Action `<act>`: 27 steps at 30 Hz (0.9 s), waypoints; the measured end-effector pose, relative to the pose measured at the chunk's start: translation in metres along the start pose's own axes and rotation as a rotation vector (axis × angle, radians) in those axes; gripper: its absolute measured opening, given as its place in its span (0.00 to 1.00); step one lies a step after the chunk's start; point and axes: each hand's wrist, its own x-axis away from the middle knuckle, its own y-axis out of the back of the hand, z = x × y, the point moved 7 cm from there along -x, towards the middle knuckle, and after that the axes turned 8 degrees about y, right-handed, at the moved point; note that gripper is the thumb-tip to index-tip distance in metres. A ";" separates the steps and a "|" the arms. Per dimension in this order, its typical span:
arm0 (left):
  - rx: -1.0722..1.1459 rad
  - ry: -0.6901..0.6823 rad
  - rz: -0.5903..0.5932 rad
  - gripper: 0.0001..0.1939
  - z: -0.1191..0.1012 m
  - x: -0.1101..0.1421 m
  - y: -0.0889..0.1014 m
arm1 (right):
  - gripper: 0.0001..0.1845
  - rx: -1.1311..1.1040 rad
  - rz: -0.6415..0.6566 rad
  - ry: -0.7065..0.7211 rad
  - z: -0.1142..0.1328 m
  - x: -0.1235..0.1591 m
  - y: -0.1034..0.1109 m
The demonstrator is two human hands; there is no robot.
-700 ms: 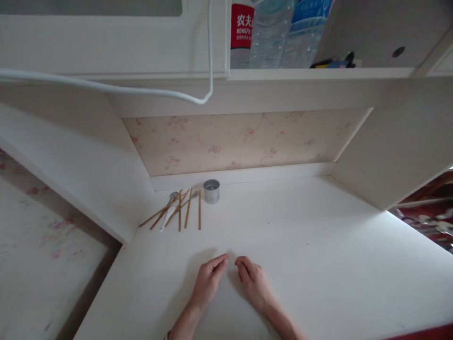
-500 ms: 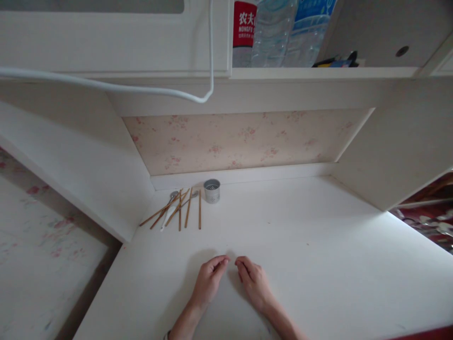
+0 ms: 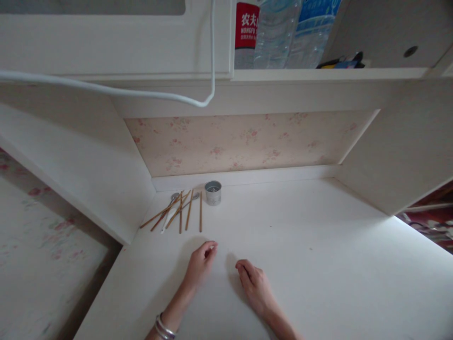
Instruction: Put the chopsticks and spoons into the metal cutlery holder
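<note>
My left hand (image 3: 201, 264) is over the white table, its thumb and fingers curled together with nothing visible in them. To its right, my right hand (image 3: 254, 285) rests in a loose fist, also with nothing to be seen in it. Beyond my left hand lie several wooden chopsticks (image 3: 201, 212), some crossing each other. Among them are a metal spoon (image 3: 174, 196), a second metal spoon (image 3: 196, 195) and a white spoon (image 3: 169, 219), partly covered. A grey perforated metal holder (image 3: 213, 197) stands upright beside the chopsticks. Neither hand touches these things.
White side panels (image 3: 396, 141) flank the table (image 3: 318, 293). Above hangs a cabinet with a shelf holding water bottles (image 3: 276, 38) and small items (image 3: 343, 62). A white cable (image 3: 141, 91) dangles in front of the cabinet.
My left hand has moved forward and left, away from my right hand, towards the chopsticks. My right hand has hardly moved. The view has shifted slightly.
</note>
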 end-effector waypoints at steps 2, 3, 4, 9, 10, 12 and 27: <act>-0.201 -0.101 -0.132 0.19 -0.004 -0.024 0.030 | 0.18 0.016 -0.008 -0.008 -0.002 -0.001 -0.001; -0.311 -0.151 -0.195 0.19 -0.007 -0.036 0.045 | 0.18 0.023 -0.015 -0.011 -0.002 -0.002 -0.001; -0.412 -0.193 -0.256 0.19 -0.010 -0.048 0.061 | 0.18 0.027 -0.022 -0.014 -0.003 -0.002 -0.001; -0.859 -0.127 -0.413 0.24 -0.011 -0.106 0.118 | 0.19 0.027 -0.047 -0.016 -0.004 -0.005 -0.001; -0.905 -0.102 -0.409 0.26 -0.010 -0.116 0.123 | 0.19 0.031 -0.051 -0.021 -0.005 -0.006 -0.001; -0.956 -0.035 -0.360 0.30 -0.005 -0.134 0.128 | 0.19 0.040 -0.059 -0.036 -0.006 -0.006 -0.001; -0.931 0.216 -0.064 0.41 0.032 -0.179 0.098 | 0.20 0.060 -0.087 -0.057 -0.004 -0.007 0.004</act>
